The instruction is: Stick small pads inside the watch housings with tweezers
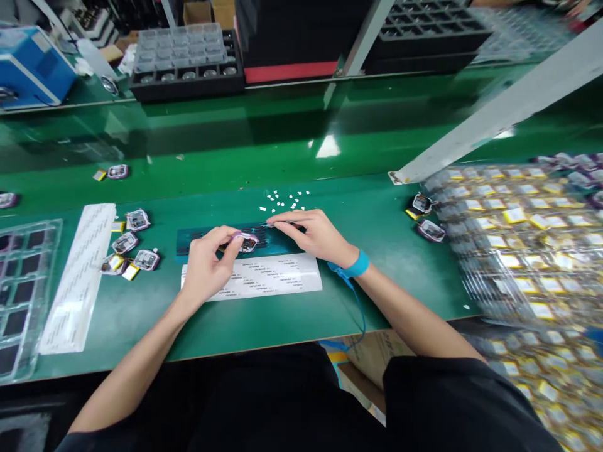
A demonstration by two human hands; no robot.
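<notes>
Now, at a glossy green bench, a person's left hand is pinching a small purple-rimmed module between thumb and fingertips, holding it just above a dark teal strip and a white printed label sheet. The right hand, wearing a blue wrist strap, is gripping a thin metal tool with narrowed fingers, its tip pointing at the module. Small white flecks are lying scattered just beyond. A clear plastic tray at the left edge is showing dark square cells, with loose modules with yellow tabs lying near it. Stacked clear blister trays at the right are carrying rows of yellow-tagged parts. Across the bench, a black compartment tray is holding round silver pieces under a clear lidded tray.
</notes>
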